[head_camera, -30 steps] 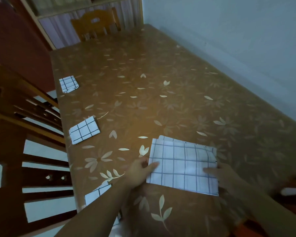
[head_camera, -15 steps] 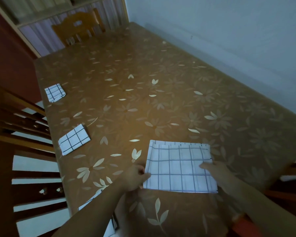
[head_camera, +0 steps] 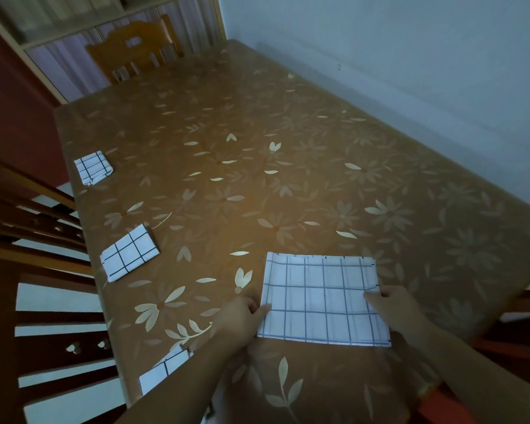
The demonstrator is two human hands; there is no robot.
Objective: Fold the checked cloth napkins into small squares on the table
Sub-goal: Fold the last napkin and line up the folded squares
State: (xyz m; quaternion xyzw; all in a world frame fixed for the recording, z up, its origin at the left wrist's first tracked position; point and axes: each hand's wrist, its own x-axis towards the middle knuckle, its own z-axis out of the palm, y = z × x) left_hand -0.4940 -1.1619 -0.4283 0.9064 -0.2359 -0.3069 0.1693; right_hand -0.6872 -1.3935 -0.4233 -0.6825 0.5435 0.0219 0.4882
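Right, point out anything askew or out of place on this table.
One folded napkin at the near left hangs over the table edge, partly behind the left forearm. The two others lie flat but turned at differing angles.

1. Only one view was given, from a wide-angle camera worn on the person's head.
2. It looked forward and steeply down over the surface [head_camera: 288, 185], tilted so that the far end ran toward the upper left.
3. The near edge sat close under the lens; both forearms entered from the bottom of the frame.
4. The far chair [head_camera: 135, 47] and the wall [head_camera: 410, 56] on the right stood well back, bent by the wide lens.
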